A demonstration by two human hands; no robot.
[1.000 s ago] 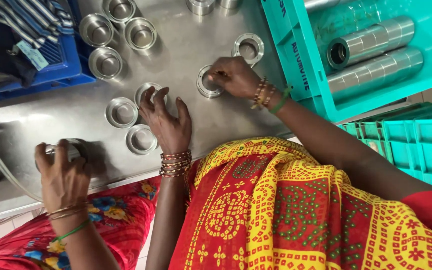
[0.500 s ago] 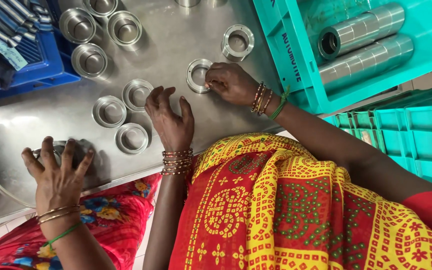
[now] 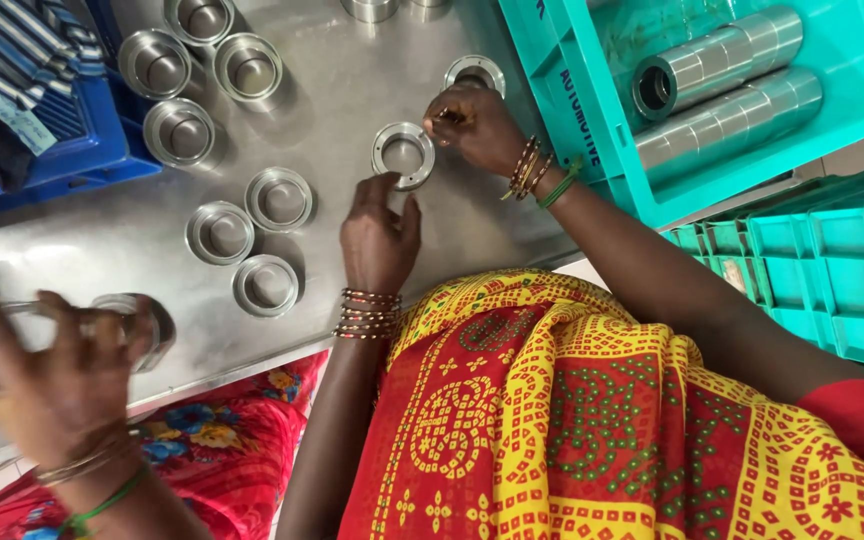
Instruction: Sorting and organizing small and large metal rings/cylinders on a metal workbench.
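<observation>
A flat metal ring (image 3: 404, 155) lies on the steel table (image 3: 352, 70). My left hand (image 3: 378, 235) reaches up to it, thumb and fingertips gripping its near rim. My right hand (image 3: 477, 125) sits just right of the ring with its fingertips pinched on something small and yellowish; what it is cannot be made out. A second ring (image 3: 474, 72) lies just beyond my right hand. Both wrists wear bangles.
Several shallow metal cups (image 3: 278, 198) stand left of my hands. A teal crate (image 3: 592, 130) at right holds metal cylinders (image 3: 717, 60). More teal crates (image 3: 832, 270) stand nearer. A blue crate (image 3: 42, 160) is far left. A co-worker's blurred hand (image 3: 52, 380) grips a cup at bottom left.
My left hand has moved right from the cups to the ring's near rim. My right hand has shifted off the ring to its right side. The co-worker's hand has closed on a cup.
</observation>
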